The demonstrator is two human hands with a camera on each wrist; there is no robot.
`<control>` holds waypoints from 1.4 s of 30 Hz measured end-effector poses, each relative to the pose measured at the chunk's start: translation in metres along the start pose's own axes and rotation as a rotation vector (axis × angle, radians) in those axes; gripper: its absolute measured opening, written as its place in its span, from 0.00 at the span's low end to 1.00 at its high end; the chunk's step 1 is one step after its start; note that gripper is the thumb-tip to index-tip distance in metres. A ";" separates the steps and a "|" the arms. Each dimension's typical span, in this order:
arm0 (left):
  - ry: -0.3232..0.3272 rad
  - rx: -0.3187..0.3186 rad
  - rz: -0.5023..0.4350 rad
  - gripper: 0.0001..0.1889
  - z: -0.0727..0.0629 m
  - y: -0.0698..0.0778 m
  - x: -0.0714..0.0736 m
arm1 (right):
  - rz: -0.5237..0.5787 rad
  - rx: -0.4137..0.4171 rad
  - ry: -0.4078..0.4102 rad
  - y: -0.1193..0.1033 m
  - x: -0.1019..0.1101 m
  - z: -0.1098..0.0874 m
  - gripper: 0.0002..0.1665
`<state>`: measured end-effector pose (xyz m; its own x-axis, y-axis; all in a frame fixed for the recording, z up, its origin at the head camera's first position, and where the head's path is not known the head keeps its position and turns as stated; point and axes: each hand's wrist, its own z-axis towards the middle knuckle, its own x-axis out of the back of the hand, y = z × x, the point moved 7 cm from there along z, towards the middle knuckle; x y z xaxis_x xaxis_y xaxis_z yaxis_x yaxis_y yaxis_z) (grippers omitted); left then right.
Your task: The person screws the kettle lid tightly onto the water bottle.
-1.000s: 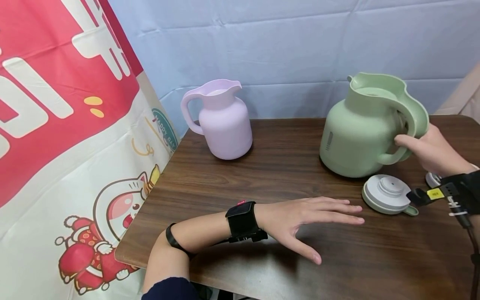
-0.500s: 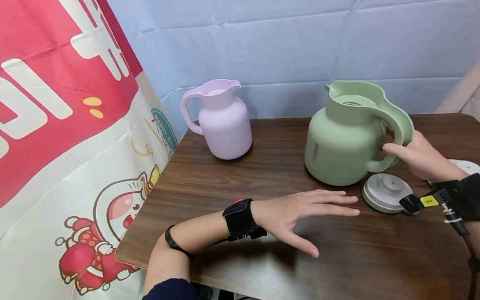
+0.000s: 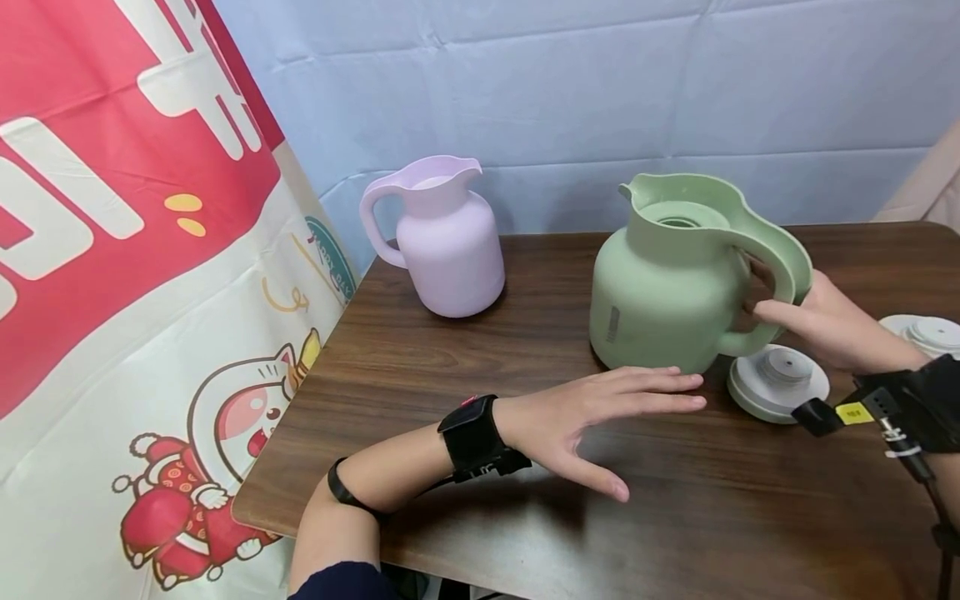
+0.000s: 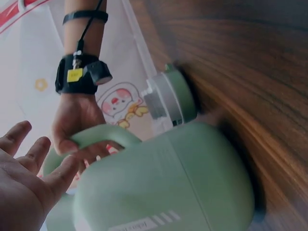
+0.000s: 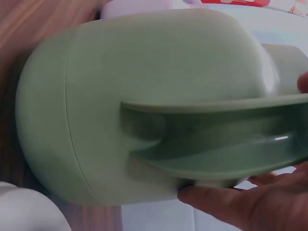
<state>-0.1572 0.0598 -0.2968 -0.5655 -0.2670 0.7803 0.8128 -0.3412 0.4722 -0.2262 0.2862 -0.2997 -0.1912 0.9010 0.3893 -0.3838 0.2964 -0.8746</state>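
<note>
My right hand [image 3: 817, 321] grips the handle of a green thermos jug [image 3: 660, 300], low on its curve. The jug stands nearly upright, its open mouth and inner neck showing from above and its spout pointing left. My left hand [image 3: 592, 421] holds nothing; its spread fingers reach toward the jug's base and overlap it in the head view. Seen from the left wrist, the jug's handle [image 4: 103, 134] has the right hand's fingers around it. Just right of the jug lies a round grey-and-green lid [image 3: 776, 383], knob side up.
A lilac jug [image 3: 453, 250] stands at the back left of the brown wooden table [image 3: 555, 367], handle to the left. White lids [image 3: 933, 333] lie at the right, partly behind the right forearm. A pale blue cloth [image 3: 570, 100] hangs behind the table, a printed banner [image 3: 187, 333] at left.
The green jug has moved left and nearer to me with my right hand on its handle. White lids have come into view at right. My left hand has shifted slightly left and away from me.
</note>
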 end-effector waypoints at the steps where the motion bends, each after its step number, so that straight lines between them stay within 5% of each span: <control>1: 0.007 0.003 -0.003 0.49 -0.001 0.000 0.001 | 0.000 0.002 -0.008 0.000 -0.001 0.000 0.42; 5: 0.028 0.025 0.004 0.49 -0.004 -0.001 0.007 | -0.045 0.009 -0.018 -0.001 -0.004 0.000 0.43; 18: 0.145 0.110 0.089 0.53 -0.018 -0.010 0.030 | 0.172 0.131 -0.102 -0.014 -0.020 -0.005 0.44; 28: 0.377 0.164 0.218 0.52 -0.037 -0.027 0.060 | 0.088 0.153 -0.128 -0.021 -0.027 -0.010 0.44; 37: 0.447 0.322 0.091 0.65 -0.049 -0.052 0.068 | 0.158 0.171 -0.205 -0.030 -0.040 -0.020 0.44; 42: 0.464 0.359 0.000 0.65 -0.052 -0.064 0.067 | 0.069 0.183 -0.211 -0.032 -0.045 -0.025 0.46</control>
<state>-0.2543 0.0167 -0.2962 -0.5016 -0.6615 0.5575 0.7638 -0.0360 0.6444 -0.1830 0.2441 -0.2964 -0.3990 0.8254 0.3994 -0.5165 0.1576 -0.8417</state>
